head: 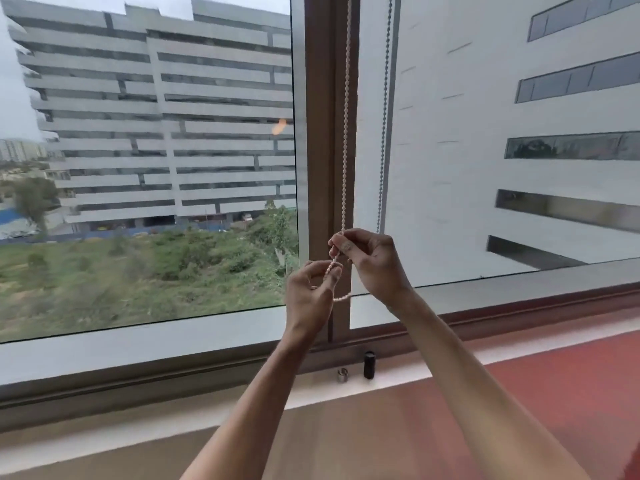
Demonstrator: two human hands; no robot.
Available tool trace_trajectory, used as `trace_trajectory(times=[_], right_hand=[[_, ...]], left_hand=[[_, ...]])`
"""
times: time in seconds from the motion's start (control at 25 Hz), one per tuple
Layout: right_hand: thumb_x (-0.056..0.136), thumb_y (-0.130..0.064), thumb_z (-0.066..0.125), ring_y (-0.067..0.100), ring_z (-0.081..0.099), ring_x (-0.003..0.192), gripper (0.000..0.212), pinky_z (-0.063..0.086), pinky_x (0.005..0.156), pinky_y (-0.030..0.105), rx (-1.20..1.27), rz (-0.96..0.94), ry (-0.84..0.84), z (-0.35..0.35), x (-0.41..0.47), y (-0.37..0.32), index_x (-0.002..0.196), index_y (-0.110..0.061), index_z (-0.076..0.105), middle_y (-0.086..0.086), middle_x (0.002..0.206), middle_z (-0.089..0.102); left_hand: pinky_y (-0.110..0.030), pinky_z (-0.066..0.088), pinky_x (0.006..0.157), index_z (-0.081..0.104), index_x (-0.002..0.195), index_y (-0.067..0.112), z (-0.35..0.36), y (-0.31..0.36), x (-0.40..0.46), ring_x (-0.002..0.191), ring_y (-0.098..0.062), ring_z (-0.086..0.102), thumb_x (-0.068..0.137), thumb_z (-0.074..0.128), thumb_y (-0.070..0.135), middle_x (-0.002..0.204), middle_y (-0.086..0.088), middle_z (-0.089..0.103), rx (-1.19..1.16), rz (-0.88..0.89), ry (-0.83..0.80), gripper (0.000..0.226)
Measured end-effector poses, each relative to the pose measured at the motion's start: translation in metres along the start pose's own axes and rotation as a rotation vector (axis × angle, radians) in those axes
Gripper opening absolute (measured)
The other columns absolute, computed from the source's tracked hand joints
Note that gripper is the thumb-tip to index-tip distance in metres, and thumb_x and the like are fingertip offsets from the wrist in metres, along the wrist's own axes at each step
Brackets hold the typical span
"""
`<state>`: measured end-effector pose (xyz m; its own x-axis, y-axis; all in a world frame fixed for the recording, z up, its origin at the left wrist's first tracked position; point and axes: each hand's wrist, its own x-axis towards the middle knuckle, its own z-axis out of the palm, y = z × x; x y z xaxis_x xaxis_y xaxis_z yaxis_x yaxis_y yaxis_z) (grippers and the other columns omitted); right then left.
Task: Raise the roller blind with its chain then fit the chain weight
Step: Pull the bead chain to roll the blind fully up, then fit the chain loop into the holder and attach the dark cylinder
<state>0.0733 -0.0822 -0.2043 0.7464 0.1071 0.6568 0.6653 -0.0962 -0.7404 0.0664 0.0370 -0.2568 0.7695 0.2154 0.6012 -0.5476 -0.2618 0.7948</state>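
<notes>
A pale beaded chain (345, 133) hangs down in front of the brown window post (320, 133). Its bottom loop curls between my hands. My right hand (372, 261) pinches the chain just above the loop. Lower and to the left, my left hand (311, 292) holds the loop's lower part between thumb and fingers. A black cylindrical chain weight (369, 364) stands upright on the white sill below my hands. Left of it lies a small metal ring piece (342, 375). The blind itself is out of view above.
A second, grey bead chain (383, 133) hangs just right of the post against the right pane. The white sill (207, 403) runs along the window's base, with a red surface (571, 382) at the right. Buildings and greenery show through the glass.
</notes>
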Motion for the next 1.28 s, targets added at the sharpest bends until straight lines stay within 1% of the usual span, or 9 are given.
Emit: trace_trajectory(times=[0.16,0.32,0.52,0.64,0.76,0.88,0.96,1.08,1.28], right_hand=[[0.094,-0.010,0.061,0.016,0.066,0.072,0.014,0.056,0.071,0.031,0.014,0.077,-0.003,0.009,-0.016,0.023,0.087,-0.004,0.072,0.006,0.075,0.070],[0.092,-0.011,0.063,0.009,0.068,0.073,0.014,0.055,0.071,0.022,-0.017,0.170,-0.039,0.012,-0.027,0.042,0.091,-0.002,0.073,0.006,0.079,0.072],[0.091,-0.014,0.065,0.006,0.068,0.080,0.012,0.051,0.072,0.016,0.006,0.263,-0.007,0.003,-0.040,0.063,0.093,-0.007,0.074,0.004,0.085,0.074],[0.092,-0.020,0.064,0.004,0.069,0.088,0.013,0.052,0.076,0.020,0.011,0.348,0.091,-0.012,-0.051,0.086,0.093,-0.013,0.075,-0.002,0.088,0.076],[0.092,-0.015,0.063,0.005,0.070,0.085,0.015,0.050,0.073,0.014,0.028,0.439,0.209,-0.027,-0.065,0.119,0.095,-0.007,0.074,0.005,0.092,0.076],[0.091,-0.015,0.064,0.005,0.070,0.080,0.012,0.048,0.066,0.013,0.026,0.543,0.217,-0.036,-0.085,0.157,0.095,-0.010,0.074,0.004,0.091,0.077],[0.088,-0.019,0.067,0.007,0.070,0.083,0.009,0.051,0.072,0.019,-0.046,0.588,0.178,-0.038,-0.098,0.182,0.094,-0.017,0.074,-0.002,0.090,0.076],[0.084,-0.024,0.072,0.002,0.067,0.089,0.015,0.055,0.082,0.027,-0.330,0.524,0.135,-0.036,-0.114,0.211,0.099,-0.022,0.071,-0.012,0.094,0.073],[0.079,-0.022,0.076,0.005,0.062,0.093,0.029,0.054,0.078,0.023,-0.573,0.243,0.074,-0.023,-0.138,0.229,0.106,-0.020,0.066,-0.009,0.107,0.065]], left_hand=[[-0.008,0.046,0.075,0.078,0.093,0.011,-0.006,-0.027,-0.012,0.083,-0.001,0.066,0.089,0.071,0.014,0.094,-0.003,0.075,0.010,-0.045,-0.036,0.009],[-0.010,0.049,0.076,0.078,0.094,0.009,-0.007,-0.049,-0.025,0.088,0.012,0.062,0.089,0.072,0.018,0.101,0.006,0.068,-0.042,-0.108,-0.124,0.012],[-0.015,0.050,0.070,0.078,0.096,0.015,-0.004,-0.066,-0.026,0.088,0.010,0.063,0.091,0.070,0.018,0.099,0.013,0.067,-0.104,-0.149,-0.138,0.010],[-0.018,0.051,0.075,0.079,0.095,0.013,0.001,-0.070,-0.024,0.085,0.011,0.064,0.091,0.069,0.019,0.096,0.013,0.072,-0.143,-0.205,-0.177,0.012],[-0.020,0.050,0.067,0.079,0.095,0.013,0.009,-0.072,-0.023,0.080,0.002,0.064,0.092,0.067,0.022,0.099,0.001,0.076,-0.195,-0.258,-0.160,0.016],[-0.019,0.048,0.065,0.080,0.093,0.013,0.020,-0.075,-0.019,0.078,-0.006,0.062,0.094,0.064,0.022,0.095,-0.008,0.077,-0.194,-0.278,-0.102,0.018],[-0.019,0.048,0.065,0.079,0.091,0.007,0.027,-0.073,-0.017,0.079,-0.009,0.063,0.094,0.064,0.020,0.091,-0.010,0.078,-0.187,-0.277,-0.078,0.021],[-0.021,0.047,0.063,0.078,0.090,0.002,0.038,-0.069,-0.016,0.075,-0.013,0.065,0.094,0.065,0.016,0.089,-0.009,0.079,-0.216,-0.269,-0.023,0.019],[-0.019,0.047,0.059,0.076,0.090,0.006,0.043,-0.067,-0.018,0.073,-0.016,0.068,0.091,0.068,0.014,0.084,-0.005,0.080,-0.222,-0.259,0.078,0.011]])
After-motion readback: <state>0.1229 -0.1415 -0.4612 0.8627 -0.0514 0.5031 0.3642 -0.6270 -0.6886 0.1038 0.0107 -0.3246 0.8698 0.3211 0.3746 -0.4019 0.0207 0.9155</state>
